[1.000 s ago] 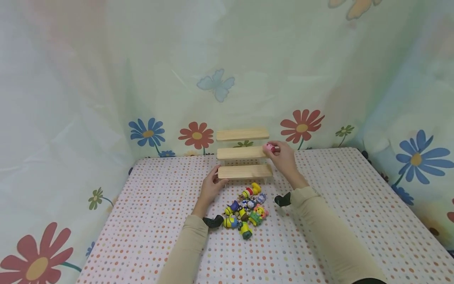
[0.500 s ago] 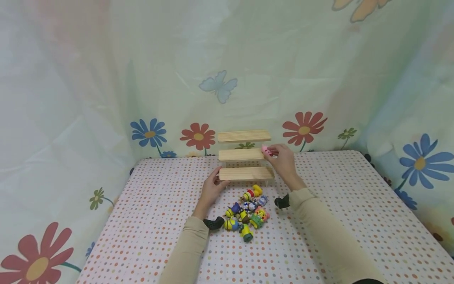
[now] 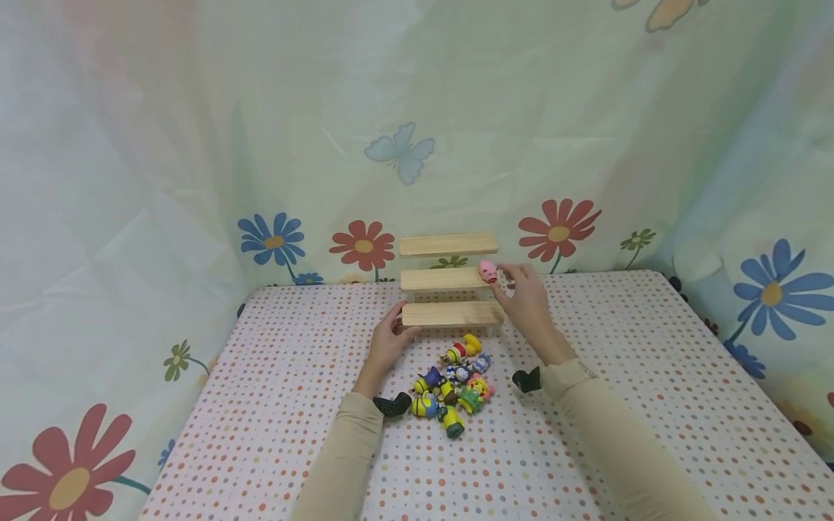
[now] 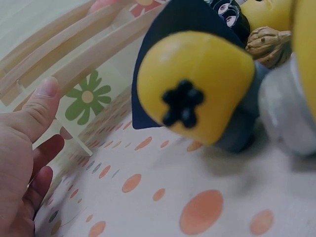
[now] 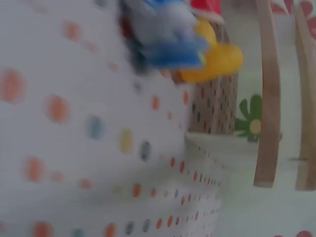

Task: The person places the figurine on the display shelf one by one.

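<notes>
Right hand (image 3: 529,300), pinching moments ago, now spreads its fingers beside the pig (image 3: 486,270), which sits at the right end of the middle shelf (image 3: 439,278), apparently placed. Left hand (image 3: 385,344) holds the bottom shelf (image 3: 452,314) by its left end; toys (image 3: 447,392) lie on the cloth (image 3: 293,405).

Head view forward-down from above; wrist views low, close; shelf (image 3: 449,314) shared

No lettering (or numbers) legible in view.
</notes>
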A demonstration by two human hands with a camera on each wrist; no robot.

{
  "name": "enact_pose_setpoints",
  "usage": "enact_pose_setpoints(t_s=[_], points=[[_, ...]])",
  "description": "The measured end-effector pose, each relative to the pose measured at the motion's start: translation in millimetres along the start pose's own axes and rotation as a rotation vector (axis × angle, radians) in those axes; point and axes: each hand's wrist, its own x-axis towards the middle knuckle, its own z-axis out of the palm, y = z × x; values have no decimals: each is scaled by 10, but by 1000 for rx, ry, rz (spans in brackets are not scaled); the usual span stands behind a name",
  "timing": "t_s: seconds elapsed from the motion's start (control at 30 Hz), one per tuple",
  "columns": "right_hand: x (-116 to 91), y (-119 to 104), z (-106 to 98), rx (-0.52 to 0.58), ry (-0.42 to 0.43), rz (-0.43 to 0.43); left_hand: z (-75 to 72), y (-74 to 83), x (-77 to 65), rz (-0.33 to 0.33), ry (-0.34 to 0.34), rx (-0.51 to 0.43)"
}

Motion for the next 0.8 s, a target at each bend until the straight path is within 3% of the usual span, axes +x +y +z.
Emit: enact_pose_setpoints(t_s=[0.07, 0.13, 0.2, 0.3, 0.53, 0.8], points=[[-163, -39, -14, -36, -112, -58, 7, 8, -5, -6, -2, -3], [-315, -80, -4, -75, -276, -92, 5, 22, -11, -9, 1, -4], [-432, -114, 16, -99, -423, -75, 1, 36, -15, -16, 6, -1], [-546, -138, 46, -128, -535, -8, -3, 38, -15, -18, 5, 4], [-633, -127, 128, -117, -636, 88, -28, 46, -2, -3, -8, 3], [-700, -126, 164, -39, -585, 142, -4, 39, -10, 6, -6, 6]])
